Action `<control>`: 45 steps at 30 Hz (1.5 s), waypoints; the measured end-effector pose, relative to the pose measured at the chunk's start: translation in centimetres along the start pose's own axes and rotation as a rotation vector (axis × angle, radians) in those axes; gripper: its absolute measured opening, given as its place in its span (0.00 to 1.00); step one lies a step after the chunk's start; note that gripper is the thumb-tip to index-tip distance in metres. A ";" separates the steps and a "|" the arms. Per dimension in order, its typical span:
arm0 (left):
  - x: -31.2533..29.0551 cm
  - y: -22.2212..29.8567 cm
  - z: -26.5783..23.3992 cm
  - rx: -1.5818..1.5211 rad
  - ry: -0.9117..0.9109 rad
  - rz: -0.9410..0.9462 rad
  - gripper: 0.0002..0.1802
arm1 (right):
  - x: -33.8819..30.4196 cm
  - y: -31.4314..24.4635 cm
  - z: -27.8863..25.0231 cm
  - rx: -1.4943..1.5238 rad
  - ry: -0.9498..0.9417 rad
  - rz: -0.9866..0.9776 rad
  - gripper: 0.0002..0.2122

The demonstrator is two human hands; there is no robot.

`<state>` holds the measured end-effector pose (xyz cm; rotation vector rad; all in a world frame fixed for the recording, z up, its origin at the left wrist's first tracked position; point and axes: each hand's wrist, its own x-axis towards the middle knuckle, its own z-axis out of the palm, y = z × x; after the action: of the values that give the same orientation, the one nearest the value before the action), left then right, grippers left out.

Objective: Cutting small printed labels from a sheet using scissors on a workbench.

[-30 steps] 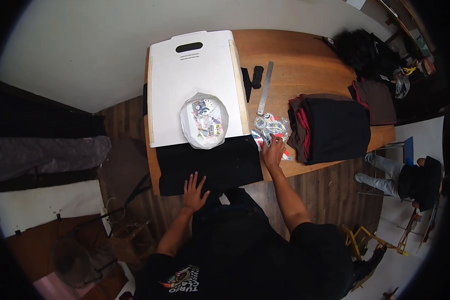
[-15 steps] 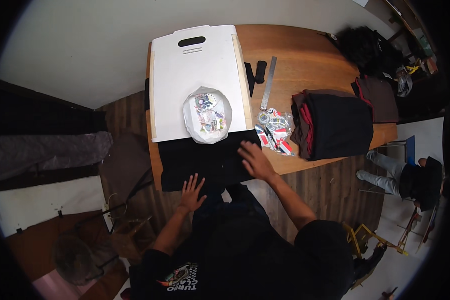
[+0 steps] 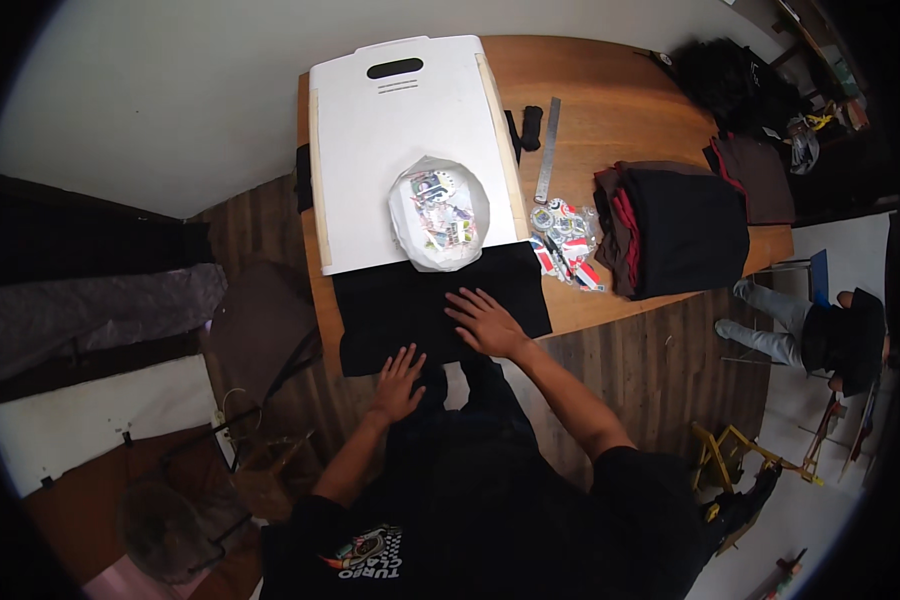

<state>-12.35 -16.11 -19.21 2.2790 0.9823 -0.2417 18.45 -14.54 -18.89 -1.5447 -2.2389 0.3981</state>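
A black cloth lies over the near edge of the table, partly covered by a white board with a handle slot at its far end. My right hand rests on the cloth, palm down and fingers stretched out. At the cloth's near edge is my left hand, open with fingers extended. Neither hand holds anything. An open white plastic bag full of small printed patches stands on the board's near part, its lower edge reaching over the cloth.
Loose patches and stickers lie right of the board, near a metal ruler and a small black bundle. Folded dark and red cloths are stacked farther right. A seated person is at the far right.
My right hand has moved left and slightly down over the cloth and now lies flat. The left hand has shifted a little right. The whole view has shifted slightly.
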 end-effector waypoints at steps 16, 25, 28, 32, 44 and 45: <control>0.9 -2.5 2.5 -0.009 -0.024 0.132 0.46 | 1.8 0.8 -2.9 -0.050 -0.338 0.438 0.12; 1.1 -2.2 1.9 -0.026 -0.039 0.117 0.45 | 5.3 -0.9 -4.3 0.269 -0.622 0.460 0.13; 1.2 -1.6 1.9 -0.010 -0.031 0.130 0.46 | 4.6 0.9 -1.5 0.134 -0.088 0.348 0.12; 0.7 -1.7 2.1 0.002 -0.049 0.146 0.46 | 4.6 0.1 1.1 -0.024 0.034 0.094 0.17; -0.7 -2.1 3.5 0.013 -0.051 0.157 0.42 | 2.2 -4.1 4.3 0.250 -0.172 -0.087 0.19; -0.9 -2.2 3.2 0.023 -0.045 0.175 0.41 | 2.5 -3.7 4.2 0.188 -0.034 -0.033 0.19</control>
<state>-14.26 -17.50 -22.45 2.3542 0.7555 -0.2291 12.59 -13.57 -20.61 -1.4123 -2.1797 0.6105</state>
